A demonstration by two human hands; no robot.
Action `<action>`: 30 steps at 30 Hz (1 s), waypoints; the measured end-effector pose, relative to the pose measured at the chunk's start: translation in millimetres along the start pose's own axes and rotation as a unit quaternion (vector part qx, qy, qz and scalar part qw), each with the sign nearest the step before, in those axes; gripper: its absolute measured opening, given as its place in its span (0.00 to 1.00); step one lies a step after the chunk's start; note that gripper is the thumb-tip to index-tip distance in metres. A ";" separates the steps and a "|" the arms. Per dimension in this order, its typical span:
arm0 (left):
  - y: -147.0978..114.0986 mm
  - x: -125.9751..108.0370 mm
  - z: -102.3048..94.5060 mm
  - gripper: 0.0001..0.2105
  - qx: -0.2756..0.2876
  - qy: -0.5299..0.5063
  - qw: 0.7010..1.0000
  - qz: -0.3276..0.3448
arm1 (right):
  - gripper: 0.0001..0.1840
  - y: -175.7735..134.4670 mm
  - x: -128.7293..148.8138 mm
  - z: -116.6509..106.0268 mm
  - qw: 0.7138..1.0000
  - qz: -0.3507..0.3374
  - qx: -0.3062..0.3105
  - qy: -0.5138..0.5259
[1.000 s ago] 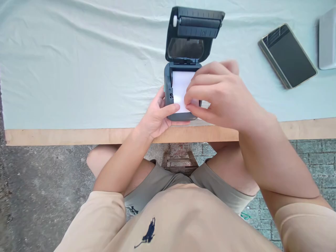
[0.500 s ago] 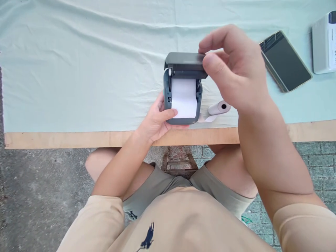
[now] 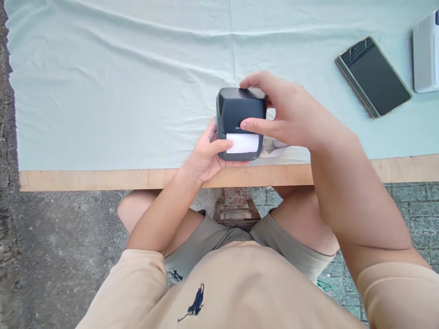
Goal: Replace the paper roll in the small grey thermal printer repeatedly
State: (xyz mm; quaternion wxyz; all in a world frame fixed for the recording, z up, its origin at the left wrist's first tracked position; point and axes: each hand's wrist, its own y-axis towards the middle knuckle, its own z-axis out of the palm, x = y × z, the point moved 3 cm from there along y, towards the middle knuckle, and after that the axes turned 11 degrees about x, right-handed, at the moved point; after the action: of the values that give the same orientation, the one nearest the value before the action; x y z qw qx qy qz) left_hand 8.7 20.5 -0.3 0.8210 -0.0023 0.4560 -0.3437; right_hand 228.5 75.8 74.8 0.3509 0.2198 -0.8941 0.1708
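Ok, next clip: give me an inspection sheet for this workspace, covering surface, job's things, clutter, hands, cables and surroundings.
Surface: wooden table under a wrinkled pale green cloth.
Job's things: small dark printer near the table's front edge, lid down, white paper showing at its front.
Clutter: phone face up at far right; white box at the frame's edge; part of a paper roll behind the right hand.
Hands: left hand grips the printer's left side, thumb on the paper; right hand presses on the lid.
Cables: nothing seen.
Surroundings: paved ground, wooden stool under the person's legs.
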 end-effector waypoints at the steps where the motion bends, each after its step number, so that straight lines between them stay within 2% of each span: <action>1: -0.2 0.4 -1.5 0.43 0.003 -0.002 1.000 -0.003 | 0.24 -0.1 -0.5 1.0 1.000 -0.001 0.000 -0.005; 5: -0.1 0.9 -7.5 0.45 0.013 -0.004 1.000 -0.005 | 0.27 2.8 -1.2 7.2 1.000 0.004 0.000 -0.025; 10: 4.5 -3.1 -5.0 0.36 0.001 -0.035 0.998 -0.045 | 0.25 4.0 4.4 6.7 1.000 0.013 0.015 -0.006; 14: 7.6 -8.9 2.8 0.35 -0.027 -0.053 0.995 -0.080 | 0.26 -2.1 6.5 -3.2 0.999 -0.001 0.037 0.006; 18: 8.0 -10.7 5.6 0.35 -0.046 -0.064 0.993 -0.087 | 0.35 -6.8 1.9 -7.0 0.997 -0.061 0.045 -0.003; 21: 7.8 -9.0 4.1 0.34 -0.049 -0.079 0.992 -0.082 | 0.42 -6.8 -3.7 -4.9 0.997 -0.068 0.037 -0.004; 24: 8.5 -7.2 3.3 0.34 -0.039 -0.090 0.992 -0.076 | 0.46 -7.1 -3.9 -7.0 0.997 -0.066 0.040 -0.008; 27: 9.8 -6.2 2.6 0.34 -0.037 -0.093 0.992 -0.077 | 0.42 -10.9 4.1 -15.3 0.996 -0.080 0.034 -0.035; 29: 11.0 -5.5 1.6 0.34 -0.034 -0.096 0.992 -0.078 | 0.36 -14.1 12.7 -21.3 0.993 -0.103 -0.004 -0.058; 30: 11.5 -5.2 1.0 0.34 -0.030 -0.097 0.992 -0.077 | 0.32 -15.3 16.9 -23.7 0.991 -0.112 -0.043 -0.063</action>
State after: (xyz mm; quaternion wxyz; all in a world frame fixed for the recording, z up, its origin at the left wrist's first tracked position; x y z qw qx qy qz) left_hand 14.1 32.0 0.5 0.8320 -0.0956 0.3830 -0.3899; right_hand 238.4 69.1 105.5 0.3201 0.3138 -0.8905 0.0777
